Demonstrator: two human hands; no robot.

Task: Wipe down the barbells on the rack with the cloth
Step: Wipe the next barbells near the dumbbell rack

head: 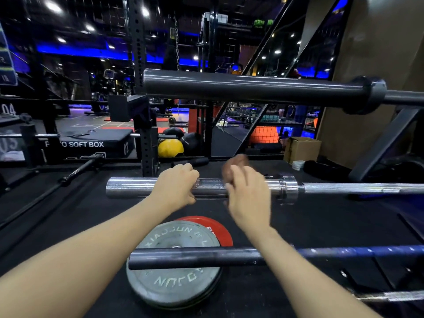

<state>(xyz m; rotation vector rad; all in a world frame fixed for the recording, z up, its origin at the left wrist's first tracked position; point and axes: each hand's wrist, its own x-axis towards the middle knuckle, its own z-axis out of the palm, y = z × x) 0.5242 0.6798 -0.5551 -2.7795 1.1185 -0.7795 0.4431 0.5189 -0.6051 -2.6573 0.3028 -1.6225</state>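
Barbells lay in three tiers before you: a dark top barbell [252,88] above your hands, a chrome middle barbell [128,188] under them, and a black lower barbell [195,258] nearer your body, crossing under your right forearm. Your left hand [175,187] curled its grip over the chrome sleeve from above, holding it. Your right hand [247,198], blurred, sat just right of the left, over the same sleeve, and a brownish cloth [236,162] showed bunched at its fingertips; the blur hid whether that grip pinched the cloth or only pressed on it. Left of your left grip, the sleeve ran bare to its free end. Right of your right grip, a short stretch of sleeve ended at the collar [289,188], with the thinner shaft beyond. Below your wrists, a grey plate [174,283] and a red plate [218,230] lay on the black floor [68,226].
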